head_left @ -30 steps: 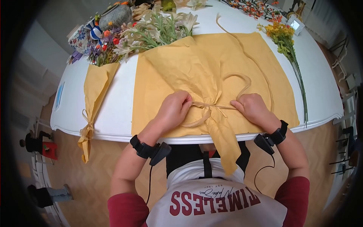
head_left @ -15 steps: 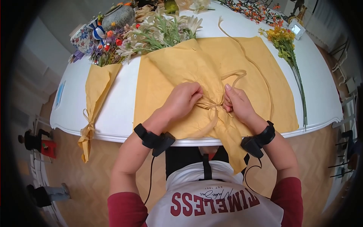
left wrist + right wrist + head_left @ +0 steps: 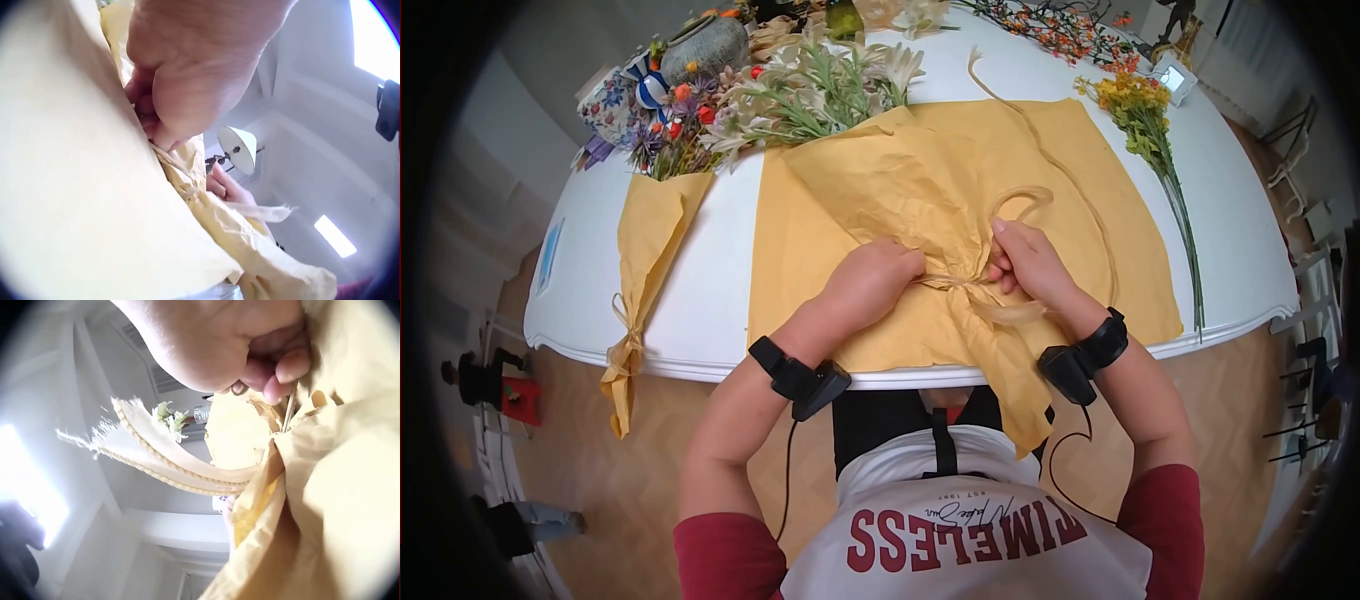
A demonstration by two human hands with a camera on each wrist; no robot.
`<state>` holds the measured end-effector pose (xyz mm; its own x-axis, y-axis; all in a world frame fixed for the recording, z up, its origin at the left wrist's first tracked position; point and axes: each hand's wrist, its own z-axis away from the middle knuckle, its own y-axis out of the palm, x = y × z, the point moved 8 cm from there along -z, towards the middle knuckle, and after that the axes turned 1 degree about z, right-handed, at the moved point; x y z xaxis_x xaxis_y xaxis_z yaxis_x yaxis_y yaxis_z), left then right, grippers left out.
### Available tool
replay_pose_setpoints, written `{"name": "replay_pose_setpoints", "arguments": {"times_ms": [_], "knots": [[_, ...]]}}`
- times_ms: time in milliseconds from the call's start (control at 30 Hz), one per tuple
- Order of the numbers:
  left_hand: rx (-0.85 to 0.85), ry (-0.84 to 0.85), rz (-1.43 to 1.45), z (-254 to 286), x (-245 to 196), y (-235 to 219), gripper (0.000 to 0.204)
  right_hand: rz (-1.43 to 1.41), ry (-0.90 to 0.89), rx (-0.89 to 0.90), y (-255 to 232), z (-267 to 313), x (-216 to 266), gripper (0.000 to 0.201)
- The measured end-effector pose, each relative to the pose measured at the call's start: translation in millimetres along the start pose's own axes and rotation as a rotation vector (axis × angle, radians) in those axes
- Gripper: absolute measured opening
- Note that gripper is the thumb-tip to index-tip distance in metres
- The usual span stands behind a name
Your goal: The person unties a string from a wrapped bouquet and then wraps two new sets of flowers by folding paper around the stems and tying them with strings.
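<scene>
A bouquet wrapped in yellow-tan paper (image 3: 880, 170) lies on the table, gathered at a narrow waist with a beige ribbon (image 3: 948, 281) round it. Left of the waist, my left hand (image 3: 872, 283) pinches a taut strand of the ribbon. My right hand (image 3: 1032, 262) is close at the waist's other side, fingers curled on a thin strand of the ribbon (image 3: 290, 411). One frayed ribbon tail (image 3: 162, 459) sticks out below the right hand. A ribbon loop (image 3: 1030, 192) lies above that hand. White flowers (image 3: 830, 90) show at the wrap's top.
A flat sheet of the same paper (image 3: 1090, 260) lies under the bouquet on the white table (image 3: 710, 260). At left is a smaller wrapped bouquet (image 3: 655, 225); at right, yellow flowers (image 3: 1145, 110) on long stems. A grey vase (image 3: 705, 48) stands at the far left.
My right hand has come in from the right to the waist. The front ribbon tail, which curved to the left, now points right. My left hand briefly rose, then lowered again.
</scene>
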<state>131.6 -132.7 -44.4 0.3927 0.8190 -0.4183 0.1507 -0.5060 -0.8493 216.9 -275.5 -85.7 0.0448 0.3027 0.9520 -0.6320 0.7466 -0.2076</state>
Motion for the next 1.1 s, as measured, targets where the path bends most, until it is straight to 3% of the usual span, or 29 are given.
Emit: {"name": "replay_pose_setpoints", "arguments": {"times_ms": [33,100,167,200,267,300,367,500,667,800,867,900,967,1000,1067,1100], "knots": [[0.049,0.073,-0.150,-1.6,-10.4,2.4,0.006,-0.103,-0.049,-0.048,0.0,1.2,1.4,0.043],[0.114,0.104,-0.171,-7.0,-19.6,1.6,0.006,-0.205,-0.103,-0.102,-1.9,7.4,2.3,0.044],[0.176,0.141,-0.193,-10.7,-23.1,5.2,0.006,0.153,-0.419,-0.267,-11.8,25.1,25.9,0.042],[0.188,0.145,-0.207,-11.8,-23.4,6.9,0.006,0.158,-0.419,-0.272,-14.3,30.7,26.5,0.042],[0.199,0.152,-0.216,-13.8,-23.3,9.5,0.005,0.604,-0.343,-0.325,-17.1,42.1,32.5,0.042],[0.217,0.136,-0.225,-14.0,-21.3,11.1,0.005,0.607,-0.339,-0.326,-18.2,46.8,38.6,0.042],[0.236,0.122,-0.234,-13.5,-19.3,12.5,0.005,0.859,-0.142,-0.213,-12.7,47.9,33.7,0.042],[0.229,0.107,-0.219,-13.6,-18.1,11.5,0.006,1.046,-0.076,-0.074,-5.4,43.3,21.7,0.046],[0.249,0.103,-0.212,-13.9,-18.0,11.2,0.006,0.469,-0.237,-0.140,-0.4,27.8,13.4,0.032],[0.222,0.085,-0.190,-11.5,-15.2,9.0,0.007,0.243,-0.273,-0.233,0.5,25.1,10.3,0.022],[0.211,0.086,-0.183,-11.6,-14.6,8.6,0.007,0.353,-0.615,-0.426,1.1,47.8,42.1,0.021],[0.216,0.082,-0.180,-11.6,-13.9,9.0,0.007,0.353,-0.614,-0.426,4.2,46.8,42.9,0.021],[0.221,0.079,-0.177,-12.7,-13.0,8.8,0.008,0.129,-0.565,-0.193,18.8,38.2,38.2,0.021],[0.237,0.082,-0.173,-13.5,-13.0,9.4,0.008,0.128,-0.564,-0.193,16.0,34.1,40.6,0.021],[0.257,0.086,-0.172,-13.3,-12.0,10.9,0.008,-0.109,-0.193,0.053,21.3,8.3,21.0,0.021],[0.241,0.095,-0.139,-12.8,-10.3,10.0,0.009,-0.112,-0.195,0.051,19.7,4.6,19.4,0.021]]}}
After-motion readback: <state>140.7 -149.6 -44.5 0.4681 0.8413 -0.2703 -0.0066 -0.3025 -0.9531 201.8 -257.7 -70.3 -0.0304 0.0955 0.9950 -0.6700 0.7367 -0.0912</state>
